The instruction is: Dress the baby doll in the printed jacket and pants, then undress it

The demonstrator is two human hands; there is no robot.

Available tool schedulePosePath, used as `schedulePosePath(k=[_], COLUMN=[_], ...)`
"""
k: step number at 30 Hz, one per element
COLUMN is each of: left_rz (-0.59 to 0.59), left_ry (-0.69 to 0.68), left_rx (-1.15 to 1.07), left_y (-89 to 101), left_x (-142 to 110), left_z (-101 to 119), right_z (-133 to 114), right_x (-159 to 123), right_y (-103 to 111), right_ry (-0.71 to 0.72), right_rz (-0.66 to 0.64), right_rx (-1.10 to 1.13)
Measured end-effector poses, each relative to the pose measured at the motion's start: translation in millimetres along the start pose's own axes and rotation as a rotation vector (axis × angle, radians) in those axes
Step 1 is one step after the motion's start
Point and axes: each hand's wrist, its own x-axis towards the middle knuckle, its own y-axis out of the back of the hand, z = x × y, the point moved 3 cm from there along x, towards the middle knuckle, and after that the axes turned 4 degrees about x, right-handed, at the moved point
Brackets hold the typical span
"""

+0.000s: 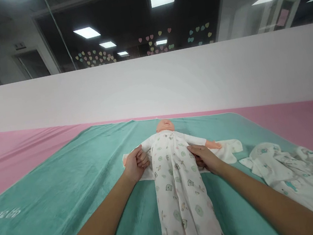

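Note:
A baby doll (164, 125) lies on its back on a teal blanket (95, 181), head away from me. A long white baby garment (180, 177) printed with small animals covers its front from the neck down. White sleeves cover the doll's outstretched arms; one doll hand (213, 144) shows at right. My left hand (137, 164) is closed at the garment's left edge, fingers curled on the fabric. My right hand (205, 158) pinches the opposite edge, thumb on top. Spread-out white cloth (233, 146) shows beneath the doll on both sides.
Rumpled white baby clothes (297, 175) with teal prints lie at the right of the blanket. Pink covering (295, 124) surrounds the blanket. A low white wall (152, 88) stands behind, with dark glass above it bearing heart stickers.

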Motion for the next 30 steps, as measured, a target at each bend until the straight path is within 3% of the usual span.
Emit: schedulePosePath(k=[4, 8, 14, 17, 23, 30], left_rz=[0.013, 0.015, 0.228, 0.291, 0.257, 0.167], left_ry=[0.005, -0.024, -0.181, -0.244, -0.301, -0.21], left_rx=[0.031, 0.165, 0.689, 0.799, 0.803, 0.702], left_y=[-2.5, -8.4, -18.6, -18.0, -12.7, -17.4], left_x=[1, -1, -7, -6, -3, -5], left_z=[-1, -3, -8, -10, -11, -11], right_z=[-2, -8, -20, -19, -12, -7], right_x=[0, 1, -3, -2, 2, 5], right_y=[2, 8, 16, 19, 26, 24], right_ry=[0.03, 0.108, 0.153, 0.127, 0.122, 0.124], right_rz=[-0.01, -0.05, -0.029, -0.006, 0.076, 0.119], right_rx=[0.024, 0.189, 0.394, 0.427, 0.417, 0.35])
